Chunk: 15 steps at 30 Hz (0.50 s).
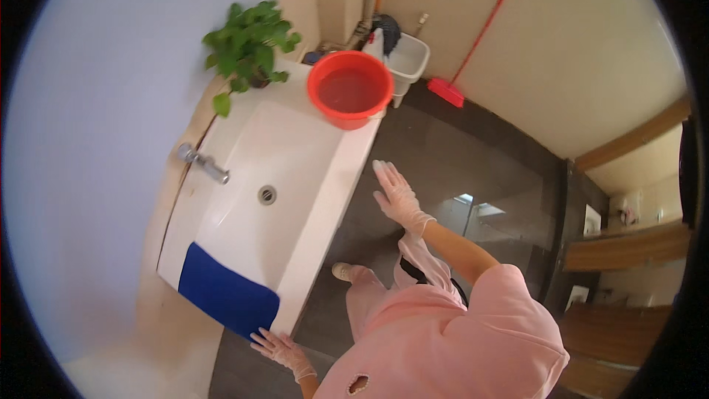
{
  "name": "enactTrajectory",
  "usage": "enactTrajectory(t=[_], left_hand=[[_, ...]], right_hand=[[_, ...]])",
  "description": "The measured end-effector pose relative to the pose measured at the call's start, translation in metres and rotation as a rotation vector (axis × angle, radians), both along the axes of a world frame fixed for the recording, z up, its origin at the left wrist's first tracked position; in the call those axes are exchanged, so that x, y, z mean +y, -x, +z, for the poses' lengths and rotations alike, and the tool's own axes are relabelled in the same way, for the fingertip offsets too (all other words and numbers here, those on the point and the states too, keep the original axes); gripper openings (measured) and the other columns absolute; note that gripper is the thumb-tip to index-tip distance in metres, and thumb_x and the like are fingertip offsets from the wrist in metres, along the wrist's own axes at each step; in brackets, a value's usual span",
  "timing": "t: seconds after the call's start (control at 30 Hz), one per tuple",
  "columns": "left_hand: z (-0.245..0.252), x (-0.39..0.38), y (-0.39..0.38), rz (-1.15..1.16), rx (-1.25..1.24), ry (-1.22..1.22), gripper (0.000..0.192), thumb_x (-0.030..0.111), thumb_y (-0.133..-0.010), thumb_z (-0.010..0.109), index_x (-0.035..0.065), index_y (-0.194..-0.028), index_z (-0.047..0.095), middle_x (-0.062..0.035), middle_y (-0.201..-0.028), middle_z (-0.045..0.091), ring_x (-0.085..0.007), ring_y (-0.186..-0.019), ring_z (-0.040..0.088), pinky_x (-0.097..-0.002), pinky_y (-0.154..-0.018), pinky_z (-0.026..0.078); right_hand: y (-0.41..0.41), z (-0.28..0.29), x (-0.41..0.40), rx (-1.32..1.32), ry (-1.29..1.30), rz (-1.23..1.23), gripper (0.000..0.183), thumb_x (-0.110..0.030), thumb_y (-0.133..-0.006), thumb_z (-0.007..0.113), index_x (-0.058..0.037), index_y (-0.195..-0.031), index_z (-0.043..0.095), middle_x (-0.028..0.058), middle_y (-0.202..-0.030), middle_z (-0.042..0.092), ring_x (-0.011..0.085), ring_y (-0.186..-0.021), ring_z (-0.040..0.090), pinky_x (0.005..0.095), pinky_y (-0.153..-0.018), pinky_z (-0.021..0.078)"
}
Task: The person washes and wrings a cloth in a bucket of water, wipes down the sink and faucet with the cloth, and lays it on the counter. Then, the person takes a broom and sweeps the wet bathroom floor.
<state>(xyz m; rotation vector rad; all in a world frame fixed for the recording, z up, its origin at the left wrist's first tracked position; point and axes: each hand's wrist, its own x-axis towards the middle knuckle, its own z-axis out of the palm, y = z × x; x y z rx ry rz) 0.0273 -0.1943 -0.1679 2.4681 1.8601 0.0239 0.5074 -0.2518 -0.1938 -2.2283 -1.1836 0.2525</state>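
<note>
My left hand (283,353), in a clear disposable glove, is at the front left corner of the white sink (344,177). Its spread fingertips reach the near corner of a blue cloth (230,293); whether they press on it is unclear. Flat over the sink's left end, the cloth hangs slightly past the edge. My right hand (400,199), gloved the same way, is held out in front of the sink with fingers extended and nothing in it. A red plastic basin (350,88) holding water stands on the sink's right end.
A chrome faucet (205,163) points over the drain (267,195). Behind the basin is a green potted plant (255,44). A white bin (411,58) and a pink-red broom (479,36) stand by the wall. The dark tiled floor (437,138) looks shiny.
</note>
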Motion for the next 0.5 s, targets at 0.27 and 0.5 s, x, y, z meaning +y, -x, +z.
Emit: enactTrajectory(t=[0.27,0.5], left_hand=[[-0.034,-0.001,-0.009,0.37,0.425,-0.23,0.054,0.043,-0.097,0.02,0.0169,-0.144,0.018,-0.0083,-0.15,0.015,-0.0345,-0.135,0.02,-0.0536,-0.102,0.027],[-0.096,-0.015,-0.099,0.985,0.339,-0.181,0.055,0.041,-0.094,0.03,0.0107,-0.139,0.029,-0.0189,-0.141,0.029,-0.0325,-0.122,0.041,-0.0537,-0.087,0.043]], right_hand=[[-0.106,-0.086,-0.284,0.52,0.332,-0.934,0.076,-0.009,-0.076,0.058,-0.0085,-0.141,0.018,0.0209,-0.137,0.034,0.0337,-0.127,0.033,0.039,-0.104,0.0319],[-0.122,-0.185,-0.533,0.531,0.196,-1.32,0.072,-0.011,-0.08,0.055,-0.0054,-0.142,0.019,0.0232,-0.135,0.038,0.0334,-0.117,0.046,0.0359,-0.098,0.0363]])
